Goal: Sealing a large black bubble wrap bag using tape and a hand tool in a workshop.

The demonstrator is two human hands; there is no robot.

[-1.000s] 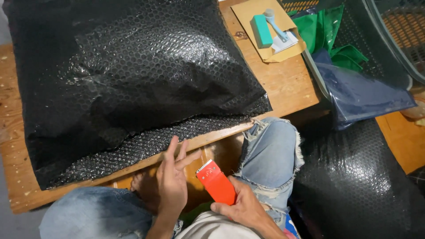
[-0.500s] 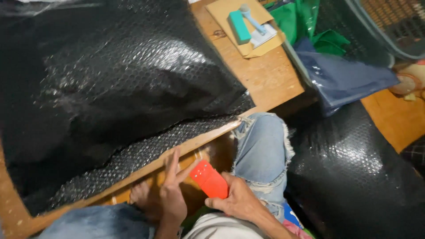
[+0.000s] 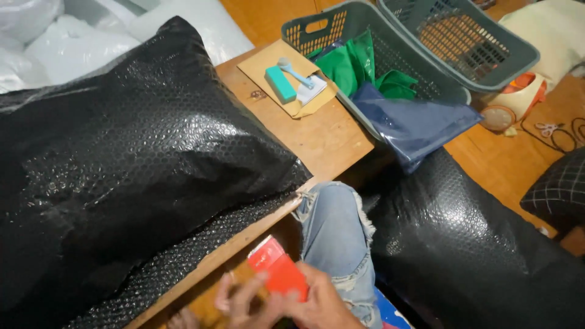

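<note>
At the bottom centre of the frame, the right hand (image 3: 320, 301) pinches a small flat red packet (image 3: 278, 274) with its fingers pressed on the lower end. The left hand (image 3: 241, 303) is just beside it, fingers loosely spread; it seems to touch the packet from below, but I cannot tell for sure, because the frame edge cuts it. A large black bubble-wrap bag (image 3: 134, 170) covers the wooden table (image 3: 329, 137) on the left. A grey basket (image 3: 365, 18) with green and blue cloth stands at the upper right.
</note>
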